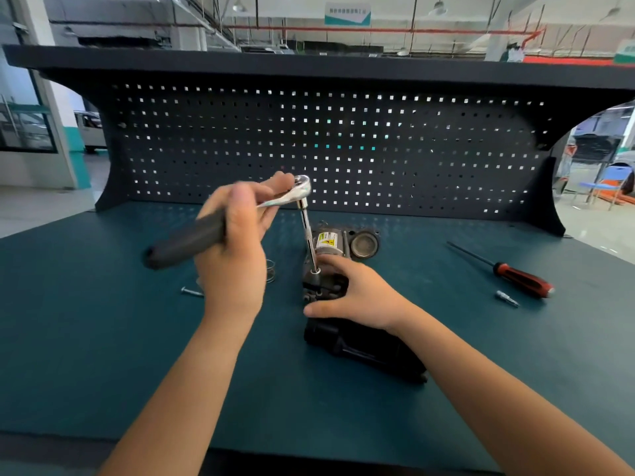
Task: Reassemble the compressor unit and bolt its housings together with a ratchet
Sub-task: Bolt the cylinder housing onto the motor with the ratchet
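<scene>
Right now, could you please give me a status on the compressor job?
Left hand grips ratchet, extension down in compressor unit. Right hand holds the unit steady. Loose bolt and spring beside left hand, not obstructing.

I see teal bench (103, 338) carrying compressor unit (360, 348); screwdriver (515, 274), bit (507, 298) to its right; bolt (191, 291), spring (270, 269) to its left.
</scene>
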`<state>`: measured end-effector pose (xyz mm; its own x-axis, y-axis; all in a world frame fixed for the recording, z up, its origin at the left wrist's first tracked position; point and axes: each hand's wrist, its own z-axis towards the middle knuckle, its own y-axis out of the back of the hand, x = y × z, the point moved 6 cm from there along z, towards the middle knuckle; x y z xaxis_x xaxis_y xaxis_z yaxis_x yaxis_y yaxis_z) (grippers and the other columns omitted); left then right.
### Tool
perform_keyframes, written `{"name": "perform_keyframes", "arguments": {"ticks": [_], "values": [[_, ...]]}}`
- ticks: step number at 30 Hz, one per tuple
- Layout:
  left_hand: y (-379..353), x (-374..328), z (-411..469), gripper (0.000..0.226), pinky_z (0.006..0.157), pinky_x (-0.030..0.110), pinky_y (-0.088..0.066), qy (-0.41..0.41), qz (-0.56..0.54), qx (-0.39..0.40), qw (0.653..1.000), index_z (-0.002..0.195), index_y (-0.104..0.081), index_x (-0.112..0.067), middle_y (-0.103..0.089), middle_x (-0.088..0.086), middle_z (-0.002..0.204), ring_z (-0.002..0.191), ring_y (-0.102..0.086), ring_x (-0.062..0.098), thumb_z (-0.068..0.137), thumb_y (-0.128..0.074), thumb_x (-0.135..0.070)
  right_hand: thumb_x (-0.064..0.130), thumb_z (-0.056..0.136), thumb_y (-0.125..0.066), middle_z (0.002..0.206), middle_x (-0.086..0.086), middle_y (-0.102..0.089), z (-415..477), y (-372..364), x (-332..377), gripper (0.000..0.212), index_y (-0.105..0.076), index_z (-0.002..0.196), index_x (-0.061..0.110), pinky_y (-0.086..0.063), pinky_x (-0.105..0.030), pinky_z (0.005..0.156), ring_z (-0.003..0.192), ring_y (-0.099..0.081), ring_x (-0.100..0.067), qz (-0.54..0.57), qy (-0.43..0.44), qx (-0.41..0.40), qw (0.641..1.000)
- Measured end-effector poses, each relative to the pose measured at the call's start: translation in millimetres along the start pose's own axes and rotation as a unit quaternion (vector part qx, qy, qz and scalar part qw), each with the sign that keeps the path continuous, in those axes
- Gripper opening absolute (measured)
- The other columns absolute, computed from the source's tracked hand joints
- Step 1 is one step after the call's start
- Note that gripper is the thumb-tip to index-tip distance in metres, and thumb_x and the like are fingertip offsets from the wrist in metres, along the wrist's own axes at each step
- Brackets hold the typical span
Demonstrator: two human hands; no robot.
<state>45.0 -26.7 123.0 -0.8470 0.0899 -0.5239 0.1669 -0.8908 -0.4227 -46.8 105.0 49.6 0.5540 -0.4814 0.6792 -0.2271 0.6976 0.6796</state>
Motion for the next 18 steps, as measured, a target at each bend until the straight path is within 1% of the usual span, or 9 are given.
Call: {"name": "perform_keyframes", "arguments": {"ticks": [2, 4, 7, 9, 11, 13, 15, 16, 18], "values": [[5, 6, 7, 0.026, 0.082, 0.027, -0.052, 0.047, -0.058, -0.035, 0.997, 0.076, -0.055, -0.016, -0.074, 0.001, 0.078, 0.095, -0.069, 0.018, 0.089, -0.040, -0.033, 0.019, 0.070, -0.082, 0.133, 0.006, -0.052, 2, 3, -3, 0.077, -0.044, 0.137, 0.017, -0.035, -0.019, 0.102, 0.123, -0.047, -0.006, 0.009, -0.005, -0.006, 1.000], [5, 8, 11, 0.028, 0.078, 0.025, -0.053, 0.059, -0.071, -0.047, 0.995, 0.076, -0.053, -0.014, -0.072, 0.000, 0.072, 0.091, -0.070, 0.017, 0.088, -0.037, -0.033, 0.013, 0.071, -0.080, 0.131, 0.005, -0.055, 2, 5, -3, 0.072, -0.048, 0.135, 0.015, -0.036, -0.014, 0.098, 0.118, -0.049, -0.005, 0.008, -0.004, -0.011, 1.000], [2, 14, 19, 0.033, 0.073, 0.025, -0.054, 0.079, -0.093, -0.043, 0.992, 0.073, -0.053, -0.015, -0.071, 0.000, 0.067, 0.088, -0.071, 0.018, 0.094, -0.034, -0.032, 0.008, 0.070, -0.077, 0.115, 0.007, -0.061, 2, 5, -1, 0.059, -0.058, 0.126, 0.015, -0.038, -0.001, 0.081, 0.105, -0.054, -0.002, 0.003, -0.002, -0.013, 1.000], [2, 20, 27, 0.042, 0.067, 0.025, -0.054, 0.116, -0.135, -0.026, 0.984, 0.070, -0.055, -0.016, -0.069, 0.000, 0.064, 0.084, -0.071, 0.019, 0.100, -0.029, -0.032, 0.005, 0.069, -0.076, 0.102, 0.011, -0.063, 2, 5, -1, 0.053, -0.064, 0.119, 0.015, -0.039, 0.001, 0.074, 0.096, -0.057, -0.003, 0.008, -0.001, -0.017, 1.000], [3, 27, 34, 0.055, 0.058, 0.023, -0.053, 0.160, -0.196, -0.019, 0.967, 0.059, -0.060, -0.018, -0.067, 0.000, 0.059, 0.075, -0.071, 0.018, 0.101, -0.028, -0.035, 0.003, 0.068, -0.075, 0.094, 0.015, -0.061, 1, 6, -1, 0.052, -0.065, 0.118, 0.014, -0.038, 0.004, 0.070, 0.090, -0.056, 0.000, 0.013, -0.001, -0.021, 1.000], [4, 35, 40, 0.064, 0.052, 0.020, -0.051, 0.196, -0.235, -0.029, 0.952, 0.049, -0.062, -0.019, -0.063, -0.003, 0.054, 0.068, -0.071, 0.015, 0.100, -0.029, -0.038, 0.002, 0.068, -0.074, 0.092, 0.017, -0.060, 1, 6, -2, 0.053, -0.065, 0.119, 0.013, -0.039, 0.003, 0.069, 0.088, -0.057, -0.001, 0.022, -0.003, -0.021, 1.000], [1, 43, 46, 0.067, 0.045, 0.019, -0.049, 0.228, -0.254, -0.036, 0.939, 0.044, -0.061, -0.019, -0.058, -0.005, 0.048, 0.060, -0.068, 0.012, 0.099, -0.030, -0.041, 0.000, 0.068, -0.074, 0.091, 0.017, -0.061, 1, 5, -2, 0.054, -0.065, 0.119, 0.013, -0.041, 0.000, 0.070, 0.087, -0.058, -0.002, 0.033, -0.010, -0.019, 0.999], [-4, 47, 49, 0.068, 0.042, 0.018, -0.048, 0.247, -0.261, -0.034, 0.933, 0.043, -0.061, -0.018, -0.055, -0.006, 0.045, 0.056, -0.067, 0.010, 0.099, -0.031, -0.042, 0.000, 0.068, -0.074, 0.092, 0.015, -0.062, 2, 5, -2, 0.054, -0.065, 0.119, 0.013, -0.043, -0.003, 0.073, 0.087, -0.058, -0.003, 0.037, -0.013, -0.016, 0.999], [-17, 55, 56, 0.071, 0.038, 0.017, -0.045, 0.287, -0.263, -0.024, 0.921, 0.041, -0.060, -0.016, -0.048, -0.008, 0.038, 0.047, -0.062, 0.007, 0.098, -0.032, -0.047, -0.001, 0.067, -0.072, 0.095, 0.008, -0.066, 2, 4, -1, 0.052, -0.066, 0.117, 0.012, -0.048, -0.016, 0.081, 0.085, -0.059, -0.005, 0.046, -0.012, -0.011, 0.999]]}}
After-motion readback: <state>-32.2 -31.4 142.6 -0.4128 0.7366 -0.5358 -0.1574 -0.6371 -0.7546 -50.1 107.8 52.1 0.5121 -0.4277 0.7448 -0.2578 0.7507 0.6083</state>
